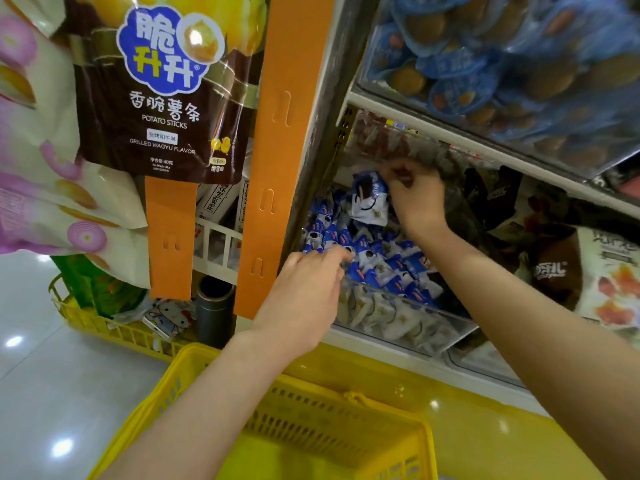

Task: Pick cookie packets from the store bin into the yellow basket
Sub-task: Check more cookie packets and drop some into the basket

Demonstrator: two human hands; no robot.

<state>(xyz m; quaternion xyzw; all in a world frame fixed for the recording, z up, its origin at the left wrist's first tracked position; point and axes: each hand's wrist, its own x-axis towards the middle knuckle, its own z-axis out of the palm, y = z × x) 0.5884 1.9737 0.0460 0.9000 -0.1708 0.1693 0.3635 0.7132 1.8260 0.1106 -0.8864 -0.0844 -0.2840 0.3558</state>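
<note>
My right hand (415, 202) pinches a cookie packet (369, 202) that hangs long-axis down just left of my fingers, above the pile in the store bin (398, 320). The yellow basket (346, 398) lies below, toward me. My left hand (304, 296) is nearer to it and reaches into the front packets; I cannot tell if it grips.

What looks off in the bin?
Nothing stands out. Packets lie in a loose heap inside the bin, none visibly torn or spilled over its front. Right hand pinches one packet above the heap; left hand reaches into it.
</note>
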